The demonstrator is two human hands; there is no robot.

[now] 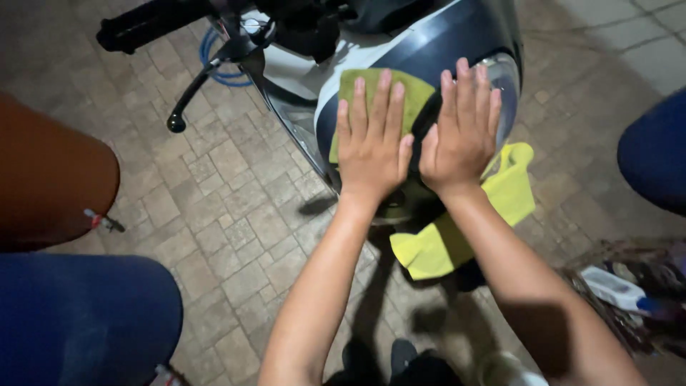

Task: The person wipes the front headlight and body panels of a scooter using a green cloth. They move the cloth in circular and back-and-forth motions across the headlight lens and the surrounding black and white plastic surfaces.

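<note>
Green cloth (357, 89): on the scooter's front panel (429, 43), partly hidden beneath the left hand (371, 139), laid flat, fingers spread. Right hand (461, 129): flat beside it, fingers together. Yellow cloth (500, 196): draped below, partly hidden behind the forearm.

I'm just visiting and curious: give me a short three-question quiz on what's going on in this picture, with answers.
1. True or false: the left hand lies flat on a green cloth.
2. What hangs below the right hand? A) yellow cloth B) red towel C) sponge
3. What are both hands pressed against?

Key
1. True.
2. A, the yellow cloth.
3. The front of a scooter, with the right hand partly on its headlight.
</note>
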